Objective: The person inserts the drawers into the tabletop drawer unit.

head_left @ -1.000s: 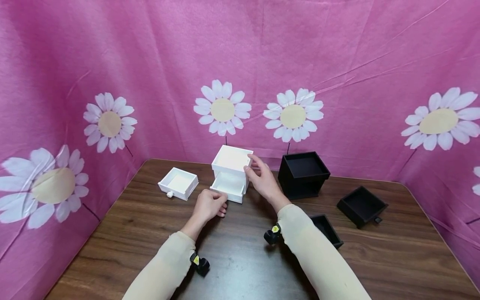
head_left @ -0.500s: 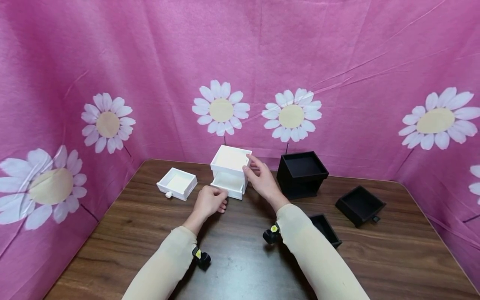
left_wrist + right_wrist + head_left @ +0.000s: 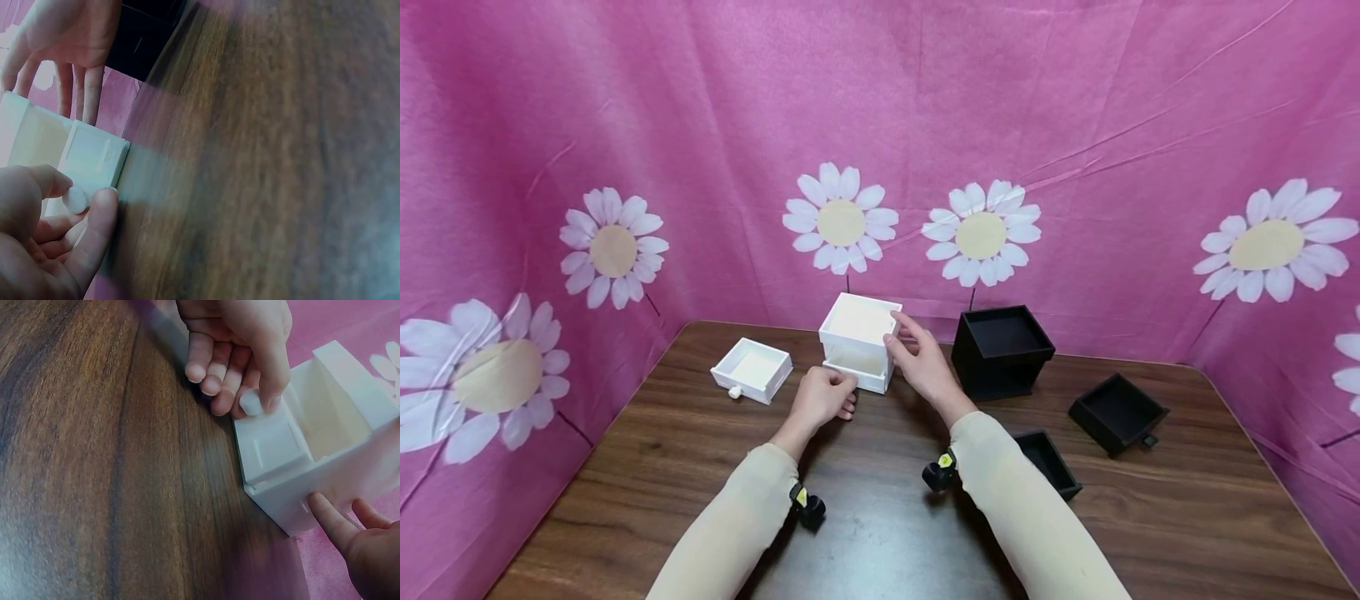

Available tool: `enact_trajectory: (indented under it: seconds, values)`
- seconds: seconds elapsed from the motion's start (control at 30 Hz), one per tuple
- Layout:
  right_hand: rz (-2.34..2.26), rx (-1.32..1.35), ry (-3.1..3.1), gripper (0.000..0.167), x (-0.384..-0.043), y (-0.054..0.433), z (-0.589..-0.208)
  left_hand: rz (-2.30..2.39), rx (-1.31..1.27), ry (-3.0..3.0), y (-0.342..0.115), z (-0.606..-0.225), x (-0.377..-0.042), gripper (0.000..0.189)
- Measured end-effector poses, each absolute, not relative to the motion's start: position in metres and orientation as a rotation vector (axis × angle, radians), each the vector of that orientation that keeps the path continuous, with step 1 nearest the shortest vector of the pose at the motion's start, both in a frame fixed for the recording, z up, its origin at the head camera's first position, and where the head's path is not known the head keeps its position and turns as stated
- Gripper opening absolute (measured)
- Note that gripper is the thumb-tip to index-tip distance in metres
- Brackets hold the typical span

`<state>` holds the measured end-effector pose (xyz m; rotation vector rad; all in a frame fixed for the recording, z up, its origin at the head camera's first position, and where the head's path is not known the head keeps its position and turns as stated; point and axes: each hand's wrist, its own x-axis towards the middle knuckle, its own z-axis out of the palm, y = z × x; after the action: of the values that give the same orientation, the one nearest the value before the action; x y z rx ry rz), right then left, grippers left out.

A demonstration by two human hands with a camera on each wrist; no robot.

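Note:
A small white cabinet (image 3: 861, 318) stands at the back of the table, with its upper slot vacant. In the lower slot a white drawer (image 3: 275, 447) sits nearly flush with the cabinet's front. My left hand (image 3: 818, 398) pinches that drawer's round white knob (image 3: 75, 199) between thumb and fingers. Against the cabinet's right side my right hand (image 3: 922, 362) rests with extended fingers, its fingertips (image 3: 317, 501) touching the side wall. Left of the cabinet lies a second white drawer (image 3: 752, 368), its knob toward me.
To the right stands a black cabinet (image 3: 1000, 354) with an open front slot. One black drawer (image 3: 1117, 412) lies right of it, and another black drawer (image 3: 1063, 471) is partly hidden by my right sleeve. Pink flowered cloth (image 3: 880, 100) surrounds the wooden table (image 3: 880, 533).
The lower white drawer has slid farther back into the white cabinet, my left hand moving forward with it. My right hand has stayed at the cabinet's side.

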<state>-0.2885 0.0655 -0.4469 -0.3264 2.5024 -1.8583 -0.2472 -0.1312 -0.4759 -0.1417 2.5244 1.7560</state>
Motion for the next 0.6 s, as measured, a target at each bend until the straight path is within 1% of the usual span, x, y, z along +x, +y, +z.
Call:
enact_trajectory:
  seconds: [0.23,0.6]
  values:
    - [-1.887,-0.340,2.499,0.054,-0.2888,0.0655,-0.4481,1.741,-0.155,2.525,-0.1281,-0.4763,-0.2538,0.028]
    - [-1.876,-0.335,2.498,0.054,-0.2872,0.0654,-0.4464,1.739,-0.190,2.452,-0.1278,-0.4708,-0.2529,0.029]
